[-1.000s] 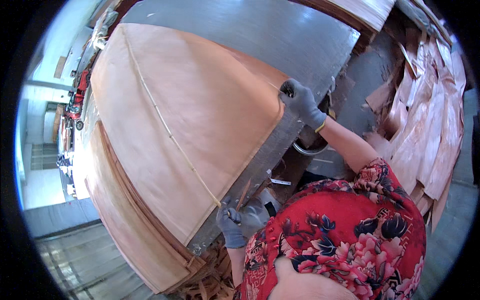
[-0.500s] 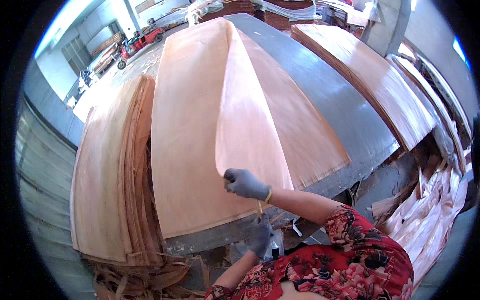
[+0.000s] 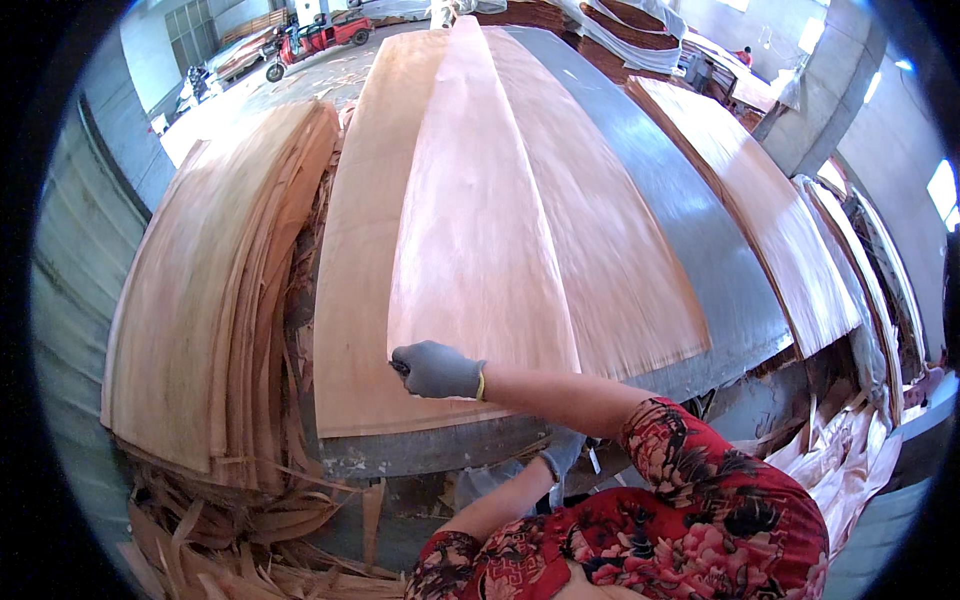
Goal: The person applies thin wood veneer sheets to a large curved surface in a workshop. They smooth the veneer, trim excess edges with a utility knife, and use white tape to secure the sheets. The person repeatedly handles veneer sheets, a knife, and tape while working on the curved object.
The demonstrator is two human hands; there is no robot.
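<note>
My right hand [image 3: 440, 370], in a grey glove, is closed on the near left corner of a long pinkish wood veneer sheet [image 3: 480, 230]. That sheet runs from my hand to the far end of the table, lying over a tan veneer sheet [image 3: 365, 220] on its left. To its right, another veneer surface [image 3: 610, 230] spreads over the grey tabletop [image 3: 700, 220]. Low by the table's near edge, my left hand [image 3: 566, 450] is also gloved in grey, below my right forearm. The fingers of my left hand are hidden.
A stack of veneer sheets [image 3: 190, 300] stands at left, with torn veneer strips [image 3: 240, 530] below it. Another veneer stack [image 3: 750, 190] lies at right, by a concrete pillar [image 3: 825, 110]. Crumpled veneer scraps [image 3: 840, 470] lie at lower right. A red three-wheeler [image 3: 320, 38] stands far left.
My right hand has moved left with the veneer corner, and the pinkish sheet now lies further over the tan one. My left hand has shifted right, partly behind my right forearm.
</note>
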